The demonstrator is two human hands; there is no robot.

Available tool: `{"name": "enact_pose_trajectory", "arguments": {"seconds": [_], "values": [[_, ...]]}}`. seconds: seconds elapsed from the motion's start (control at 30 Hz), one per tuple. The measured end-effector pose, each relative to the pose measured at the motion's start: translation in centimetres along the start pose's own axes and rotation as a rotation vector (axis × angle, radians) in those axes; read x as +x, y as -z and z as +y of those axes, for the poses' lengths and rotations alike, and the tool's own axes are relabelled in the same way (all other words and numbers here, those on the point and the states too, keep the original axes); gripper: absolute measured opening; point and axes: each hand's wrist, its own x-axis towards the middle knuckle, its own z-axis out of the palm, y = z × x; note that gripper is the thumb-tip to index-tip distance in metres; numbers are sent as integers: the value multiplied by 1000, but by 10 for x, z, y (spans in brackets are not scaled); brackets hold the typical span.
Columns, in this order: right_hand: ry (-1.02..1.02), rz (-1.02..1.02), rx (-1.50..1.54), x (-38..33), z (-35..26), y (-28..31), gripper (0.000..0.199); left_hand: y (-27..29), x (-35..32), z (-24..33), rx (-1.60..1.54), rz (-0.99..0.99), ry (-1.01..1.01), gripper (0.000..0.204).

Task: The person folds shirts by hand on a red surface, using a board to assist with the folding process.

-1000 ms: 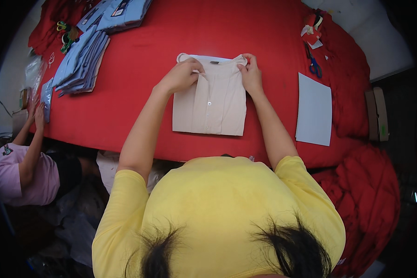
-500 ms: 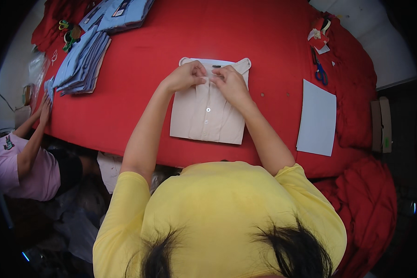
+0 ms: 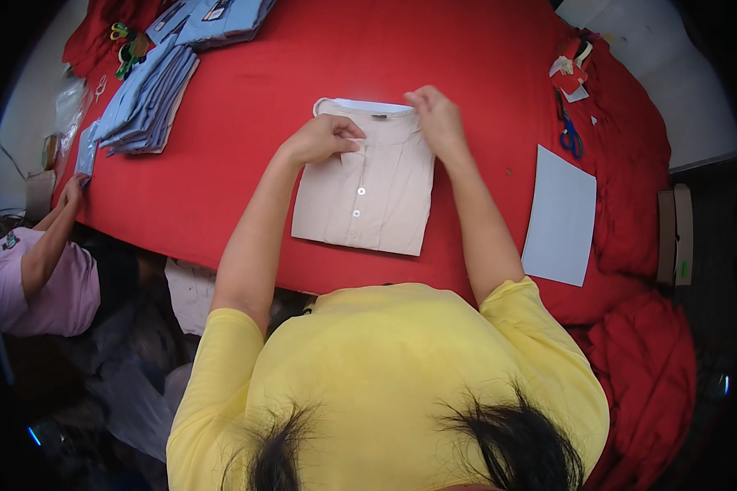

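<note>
A folded beige button-front shirt (image 3: 385,184) lies flat on the red-covered table in front of me, with white buttons down its middle and a dark label inside the neck. A strip of white card or paper (image 3: 377,105) shows along its top edge. My left hand (image 3: 321,139) rests on the upper left of the shirt, thumb and fingers closed on the cloth by the top of the button strip. At the upper right corner, my right hand (image 3: 439,123) has its fingers pinched together on the shirt's edge; slight blur hides exactly how much cloth they hold.
Folded blue shirts (image 3: 146,106) are piled at the left, with more blue garments (image 3: 221,23) behind. White card sheets (image 3: 561,217) and blue-handled scissors (image 3: 571,139) lie to the right. A co-worker's hands (image 3: 74,190) touch a blue piece at the far left. Red cloth (image 3: 643,368) bunches at the right.
My right hand has moved from the button strip up and right to the shirt's upper corner, which now looks smoother. My left hand stays by the strip. The co-worker's hands have shifted slightly.
</note>
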Motion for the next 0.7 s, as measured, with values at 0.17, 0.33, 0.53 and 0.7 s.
{"name": "enact_pose_trajectory", "arguments": {"seconds": [0.17,0.33,0.53,0.7], "values": [[-66,318,-106,21,84,76,32,-3,-3,20,65,18,-15,18],[-80,273,-212,4,102,128,33,-7,6,15,42,83,3,14],[-42,-731,-410,-105,45,144,53,-13,-14,37,257,265,-99,42],[-433,-473,44,-122,86,128,41,20,-25,-13,210,577,117,56]]}}
